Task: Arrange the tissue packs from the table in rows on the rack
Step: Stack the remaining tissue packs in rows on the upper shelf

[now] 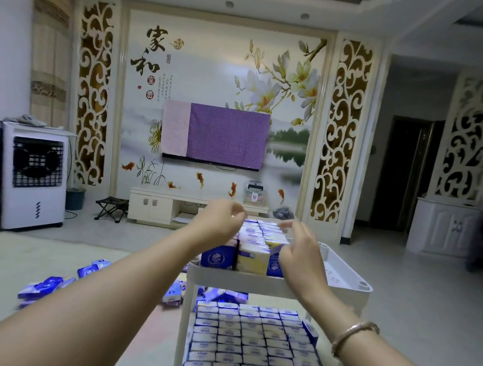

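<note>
A white tiered rack (345, 280) stands in front of me. Its top shelf holds rows of blue and yellow tissue packs (253, 257) standing upright along the left part. My left hand (220, 221) hovers over the far left of these rows, fingers loosely curled, holding nothing I can see. My right hand (301, 254) is at the right side of the rows, fingers bent above the packs; whether it touches them is unclear. The lower shelf (250, 345) is filled with several rows of packs. More loose packs (50, 283) lie on the table surface to the left.
The right part of the rack's top shelf (340, 273) is bare white plastic. A white air cooler (34, 178) stands at the far left, a low TV cabinet (157, 205) and a folding stool (111, 208) beyond the table. A bracelet (354, 334) is on my right wrist.
</note>
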`<action>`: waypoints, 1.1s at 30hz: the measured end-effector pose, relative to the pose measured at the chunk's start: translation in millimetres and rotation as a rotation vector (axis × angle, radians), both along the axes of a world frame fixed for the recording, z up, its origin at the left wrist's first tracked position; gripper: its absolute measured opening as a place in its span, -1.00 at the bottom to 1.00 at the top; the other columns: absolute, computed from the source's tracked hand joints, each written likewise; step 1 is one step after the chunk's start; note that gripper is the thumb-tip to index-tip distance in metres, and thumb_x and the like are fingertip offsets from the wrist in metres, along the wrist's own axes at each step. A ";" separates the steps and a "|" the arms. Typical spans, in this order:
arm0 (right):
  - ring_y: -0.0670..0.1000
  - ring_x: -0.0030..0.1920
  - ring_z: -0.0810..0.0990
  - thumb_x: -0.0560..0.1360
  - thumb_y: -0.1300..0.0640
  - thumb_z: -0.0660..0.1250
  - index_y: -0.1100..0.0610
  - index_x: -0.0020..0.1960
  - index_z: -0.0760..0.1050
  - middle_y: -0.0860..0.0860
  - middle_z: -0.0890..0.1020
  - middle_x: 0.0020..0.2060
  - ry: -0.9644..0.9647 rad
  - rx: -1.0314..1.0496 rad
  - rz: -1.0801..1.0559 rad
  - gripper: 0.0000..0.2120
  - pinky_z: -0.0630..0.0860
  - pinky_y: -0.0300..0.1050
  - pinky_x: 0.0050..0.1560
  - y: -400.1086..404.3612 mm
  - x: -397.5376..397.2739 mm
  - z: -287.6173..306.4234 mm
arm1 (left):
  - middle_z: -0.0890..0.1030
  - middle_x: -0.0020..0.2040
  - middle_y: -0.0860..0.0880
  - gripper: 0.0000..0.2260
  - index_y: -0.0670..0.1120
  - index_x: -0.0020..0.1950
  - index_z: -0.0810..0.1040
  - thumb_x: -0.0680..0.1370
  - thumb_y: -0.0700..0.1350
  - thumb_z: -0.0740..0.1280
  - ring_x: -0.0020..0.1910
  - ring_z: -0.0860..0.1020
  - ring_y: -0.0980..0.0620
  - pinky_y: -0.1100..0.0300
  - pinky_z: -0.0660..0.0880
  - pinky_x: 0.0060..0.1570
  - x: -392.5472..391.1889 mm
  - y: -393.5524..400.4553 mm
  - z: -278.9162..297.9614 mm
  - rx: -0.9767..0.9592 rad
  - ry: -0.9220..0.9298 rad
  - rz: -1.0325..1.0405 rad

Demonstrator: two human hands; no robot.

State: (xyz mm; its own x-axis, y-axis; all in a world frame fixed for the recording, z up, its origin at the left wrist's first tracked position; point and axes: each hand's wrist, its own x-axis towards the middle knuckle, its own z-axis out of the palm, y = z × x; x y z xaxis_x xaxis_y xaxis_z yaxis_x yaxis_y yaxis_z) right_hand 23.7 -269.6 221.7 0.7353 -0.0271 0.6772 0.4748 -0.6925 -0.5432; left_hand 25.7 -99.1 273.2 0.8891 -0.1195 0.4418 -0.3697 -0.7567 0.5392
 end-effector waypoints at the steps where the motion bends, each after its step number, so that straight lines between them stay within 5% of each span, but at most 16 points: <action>1: -0.04 0.22 0.40 0.45 0.41 0.12 0.10 0.16 0.44 -0.02 0.49 0.14 -0.039 -0.024 0.033 -0.62 0.45 -0.13 0.12 9.5 -7.9 3.9 | 0.60 0.19 -0.06 -0.72 -0.10 0.21 0.58 0.62 -0.09 0.15 0.18 0.52 -0.02 0.12 0.45 0.14 -4.8 11.5 0.1 -0.026 -0.011 0.005; 8: -0.03 0.10 0.44 0.39 0.42 0.14 0.20 0.04 0.51 0.04 0.56 0.01 -0.169 -0.078 0.294 -0.68 0.24 -0.51 0.06 130.1 -42.7 22.7 | 0.63 0.14 -0.02 -0.75 -0.07 0.12 0.61 0.57 -0.21 0.18 0.15 0.53 0.04 0.16 0.43 0.17 -42.1 143.3 -48.6 -0.151 0.008 0.197; 14: 0.01 0.15 0.41 0.42 0.33 0.17 0.12 0.13 0.47 0.02 0.49 0.11 0.044 -0.193 0.421 -0.68 0.34 -0.18 0.08 248.0 -22.1 -52.9 | 0.62 0.14 -0.09 -0.74 -0.06 0.06 0.59 0.50 -0.29 0.19 0.06 0.59 -0.07 0.17 0.49 -0.11 -60.8 280.8 -126.1 -0.279 0.152 0.434; 19: 0.08 0.27 0.37 0.44 0.29 0.19 0.14 0.24 0.42 0.08 0.44 0.20 0.310 -0.295 0.365 -0.63 0.29 -0.12 0.21 308.1 32.9 -125.8 | 0.56 0.22 -0.08 -0.70 -0.15 0.23 0.53 0.51 -0.29 0.24 0.09 0.51 -0.03 0.23 0.37 -0.04 -46.4 363.2 -191.9 -0.286 0.190 0.584; 24: 0.06 0.39 0.28 0.48 0.22 0.20 0.09 0.40 0.31 0.07 0.36 0.36 0.456 -0.352 0.367 -0.52 0.23 -0.15 0.29 355.3 87.8 -182.1 | 0.34 0.43 -0.09 -0.54 -0.05 0.44 0.32 0.53 -0.12 0.29 0.40 0.33 -0.08 0.16 0.25 0.33 2.9 417.3 -259.1 -0.230 0.254 0.643; 29: 0.08 0.51 0.09 0.51 0.16 0.22 0.00 0.48 0.22 0.11 0.15 0.50 0.482 -0.381 0.387 -0.44 0.12 -0.11 0.42 401.9 136.1 -221.8 | -0.04 0.58 0.02 -0.28 0.21 0.53 0.07 0.45 0.17 0.36 0.53 -0.01 -0.11 0.01 0.11 0.44 58.6 430.6 -294.6 -0.151 0.296 0.642; 33: 0.11 0.54 -0.01 0.51 0.07 0.26 -0.08 0.53 0.07 0.16 0.00 0.53 0.542 -0.293 0.352 -0.35 0.09 -0.02 0.46 428.0 173.9 -250.3 | 0.00 0.56 0.01 -0.18 0.27 0.51 0.05 0.34 0.40 0.32 0.52 -0.02 -0.06 0.01 0.06 0.46 99.6 425.3 -318.9 -0.065 0.289 0.660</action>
